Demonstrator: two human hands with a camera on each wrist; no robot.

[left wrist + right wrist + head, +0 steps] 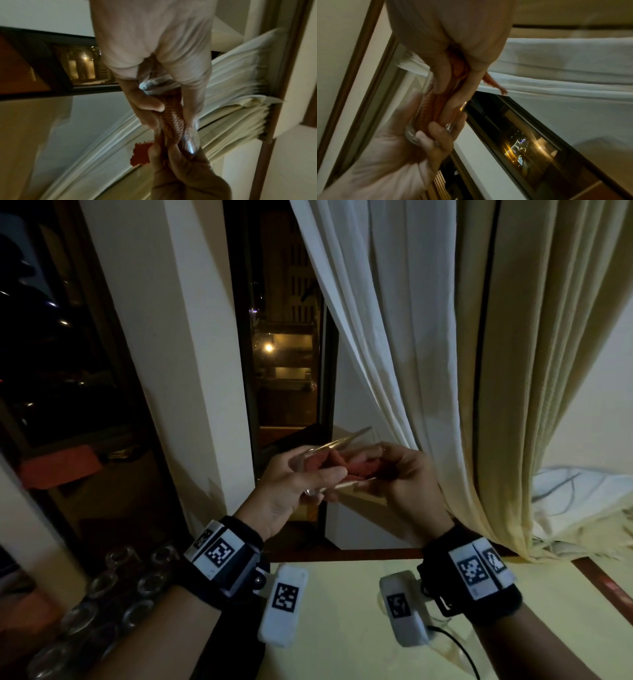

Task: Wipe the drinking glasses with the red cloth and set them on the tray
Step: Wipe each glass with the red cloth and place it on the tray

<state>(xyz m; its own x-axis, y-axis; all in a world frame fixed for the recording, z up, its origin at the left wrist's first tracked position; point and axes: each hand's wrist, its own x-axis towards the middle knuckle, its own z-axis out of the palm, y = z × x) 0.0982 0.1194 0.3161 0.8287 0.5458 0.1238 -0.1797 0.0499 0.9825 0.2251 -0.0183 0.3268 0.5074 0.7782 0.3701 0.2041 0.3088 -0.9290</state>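
Left hand [291,484] fingers [327,474] curl round the base of a drinking glass [346,453] held on its side in the air; right hand [404,474] fingers grip the red cloth [356,465] stuffed inside it. Lower left — more glasses [102,594] stand in rows beside the yellow surface [342,645].

Dark window [284,354], pale curtains [428,354], cream walls [191,337], dim light.
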